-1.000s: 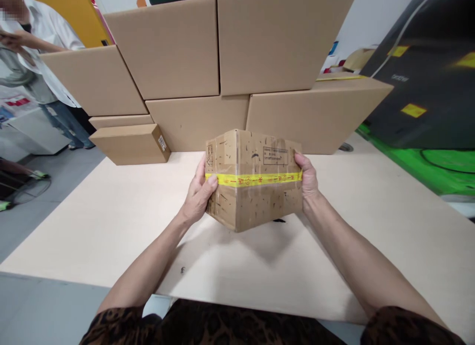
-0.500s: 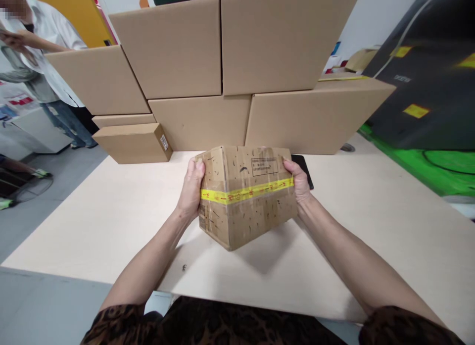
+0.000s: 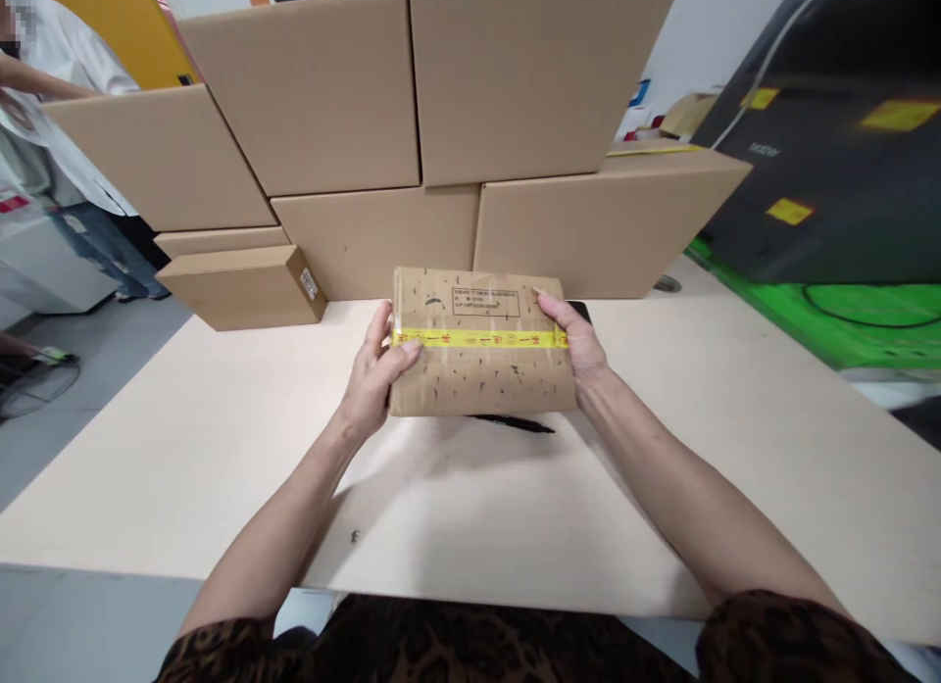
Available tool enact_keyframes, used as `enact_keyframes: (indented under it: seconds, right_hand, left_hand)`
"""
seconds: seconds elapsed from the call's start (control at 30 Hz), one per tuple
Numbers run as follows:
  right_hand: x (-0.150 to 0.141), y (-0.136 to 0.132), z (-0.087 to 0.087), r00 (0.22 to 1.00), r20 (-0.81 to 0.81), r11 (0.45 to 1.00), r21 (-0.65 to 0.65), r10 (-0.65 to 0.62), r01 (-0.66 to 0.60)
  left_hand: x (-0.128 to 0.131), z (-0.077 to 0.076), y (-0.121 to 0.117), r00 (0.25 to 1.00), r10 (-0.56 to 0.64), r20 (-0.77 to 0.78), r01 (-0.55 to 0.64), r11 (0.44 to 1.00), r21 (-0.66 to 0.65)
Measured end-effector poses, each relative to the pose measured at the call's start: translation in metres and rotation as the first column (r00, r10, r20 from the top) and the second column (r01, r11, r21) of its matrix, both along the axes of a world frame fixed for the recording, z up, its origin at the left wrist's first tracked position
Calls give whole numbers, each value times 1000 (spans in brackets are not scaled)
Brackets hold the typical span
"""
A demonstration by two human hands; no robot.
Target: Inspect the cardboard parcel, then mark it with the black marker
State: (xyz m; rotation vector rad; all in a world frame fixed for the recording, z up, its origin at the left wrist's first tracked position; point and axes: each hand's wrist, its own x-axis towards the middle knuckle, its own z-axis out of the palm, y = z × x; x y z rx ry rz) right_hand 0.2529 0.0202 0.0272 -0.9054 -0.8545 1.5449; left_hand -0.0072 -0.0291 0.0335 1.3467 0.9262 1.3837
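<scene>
Head view: clasping the taped box between left hand and right hand, opposite ends covered, likely for balance

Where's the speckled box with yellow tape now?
Mid-frame in the head view, the speckled box is held above the table between the left hand and right hand, before stacked boxes.

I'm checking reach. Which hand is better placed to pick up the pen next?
Likely the right hand: the pen shows nearer it than the left hand, though both hands hold the box.
</scene>
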Motion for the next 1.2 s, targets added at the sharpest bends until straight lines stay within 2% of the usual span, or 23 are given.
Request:
enact_keyframes:
  seconds: [0.07, 0.1, 0.27, 0.4, 0.5, 0.6, 0.77, 0.87, 0.97, 1.1, 1.2]
  right_hand:
    - [-2, -4, 4, 1000, -19, 1000, -13, 11, -12]
    - [-3, -5, 6, 1000, -21, 1000, 5, 12, -12]
    - [-9, -15, 15, 1000, -1, 982, 185, -24, 24]
    - [-11, -23, 19, 998, 47, 961, 271, 44, -55]
    - [-11, -29, 19, 991, 102, 951, 288, 88, -114]
    - [-10, -31, 18, 985, 136, 951, 274, 108, -142]
    - [-9, -26, 19, 992, 105, 964, 248, 76, -100]
    - [-10, -21, 18, 997, 57, 974, 220, 49, -60]
    - [-13, -21, 16, 999, 31, 962, 270, 22, -30]
    - [-17, -29, 15, 998, 53, 925, 381, -20, -2]
    - [-20, -34, 12, 983, 117, 890, 449, -144, 77]
  left_hand:
    - [3, 4, 1, 997, 15, 76, -8, 995, -96]
    - [4, 6, 2, 993, 32, 113, -20, 994, -103]
    - [9, 15, 5, 964, 51, 260, -41, 998, -44]
    - [7, 16, 8, 933, 145, 330, -134, 989, -57]
    - [1, 12, 12, 913, 196, 359, -203, 979, -20]
    - [-4, 9, 15, 910, 198, 364, -224, 974, 30]
    - [-2, 8, 14, 913, 196, 359, -227, 973, 48]
    - [1, 9, 12, 913, 183, 365, -203, 979, 16]
    - [4, 12, 10, 902, 186, 389, -180, 982, -51]
    - [8, 16, 9, 856, 278, 436, -222, 959, -176]
    - [13, 14, 7, 817, 357, 452, -272, 931, -244]
